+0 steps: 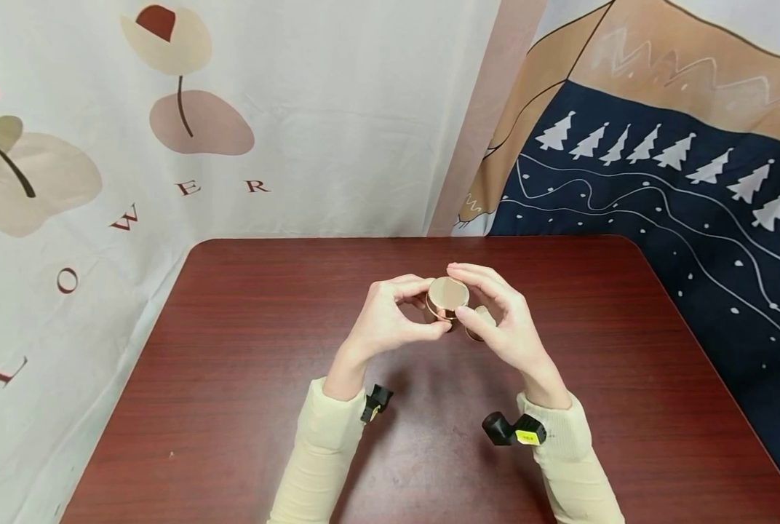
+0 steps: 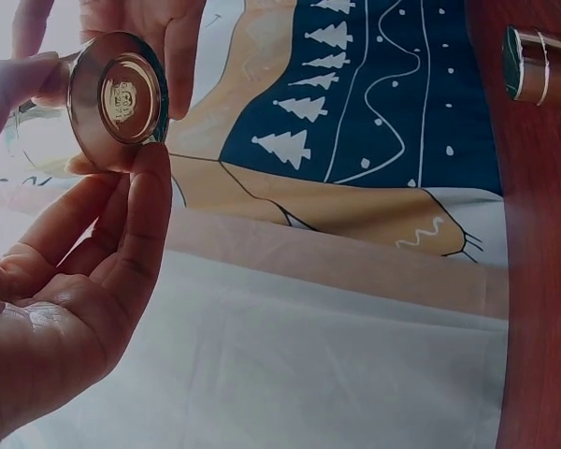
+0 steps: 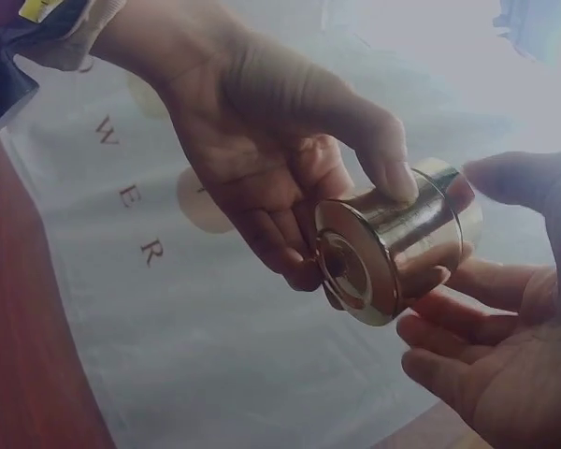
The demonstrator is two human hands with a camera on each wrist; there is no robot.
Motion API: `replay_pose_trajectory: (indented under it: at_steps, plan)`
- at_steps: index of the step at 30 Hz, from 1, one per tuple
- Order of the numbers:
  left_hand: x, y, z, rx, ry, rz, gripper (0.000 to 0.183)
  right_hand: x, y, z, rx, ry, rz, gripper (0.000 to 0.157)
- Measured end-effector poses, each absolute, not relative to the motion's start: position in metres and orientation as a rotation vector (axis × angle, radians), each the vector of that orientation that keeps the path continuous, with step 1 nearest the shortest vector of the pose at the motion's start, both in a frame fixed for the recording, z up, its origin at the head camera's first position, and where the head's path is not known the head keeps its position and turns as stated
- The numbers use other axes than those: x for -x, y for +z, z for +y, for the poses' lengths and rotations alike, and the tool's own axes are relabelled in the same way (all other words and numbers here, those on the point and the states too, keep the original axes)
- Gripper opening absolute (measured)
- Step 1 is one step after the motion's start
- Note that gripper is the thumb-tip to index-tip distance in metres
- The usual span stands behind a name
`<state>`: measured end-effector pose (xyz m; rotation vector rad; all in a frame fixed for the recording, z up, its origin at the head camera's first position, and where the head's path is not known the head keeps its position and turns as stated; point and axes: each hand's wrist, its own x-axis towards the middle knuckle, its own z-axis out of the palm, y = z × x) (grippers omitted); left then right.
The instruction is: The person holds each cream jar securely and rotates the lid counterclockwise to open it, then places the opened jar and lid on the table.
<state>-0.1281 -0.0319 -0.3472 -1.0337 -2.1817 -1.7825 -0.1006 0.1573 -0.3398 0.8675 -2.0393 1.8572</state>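
Note:
A shiny gold cylindrical metal container (image 1: 447, 292) is held up over the table between both hands. My left hand (image 1: 393, 320) grips its left side, thumb low at the front and fingers behind. From the other side my right hand (image 1: 511, 324) holds it, the thumb pressed along its wall in the right wrist view. The flared base (image 2: 86, 112) faces the left wrist camera, with a stamped mark in its recessed middle. A thin seam rings the wall near the upper end. Beyond the right thumb, a second gold cylinder (image 2: 547, 67) stands on the table, partly hidden in the head view.
The dark red wooden table (image 1: 246, 349) has rounded far corners. Behind it hang a white cloth (image 1: 337, 131) with flower prints and letters, and a navy and tan cloth (image 1: 599, 189) with white trees. Black cameras sit on both wrists, over pale yellow sleeves.

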Motion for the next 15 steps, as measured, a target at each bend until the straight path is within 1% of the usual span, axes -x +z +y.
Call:
replay_pose_trajectory:
  at_steps: [3,5,7,10,15]
  plan:
    - [0.1284,-0.3477,-0.0319,1.028,-1.784,-2.178,0.034,0.0988,-0.3401,0.1539,-0.781,1.820,-2.065,0.052]
    - [0.1285,-0.3480,-0.0321,1.025,-1.785,-2.180,0.035,0.0981,-0.3395,0.1517,-0.711,1.798,-2.084,0.051]
    - [0.1285,-0.3479,-0.0325,1.021,-1.784,-2.182,0.035,0.0983,-0.3393,0.1506,-0.665,1.781,-2.098,0.046]
    - [0.1282,-0.3474,-0.0332,1.018,-1.791,-2.182,0.035,0.0990,-0.3390,0.1513,-0.684,1.775,-2.103,0.040]
    - [0.1281,-0.3462,-0.0336,1.029,-1.803,-2.176,0.033,0.1006,-0.3398,0.1547,-0.839,1.773,-2.108,0.038]
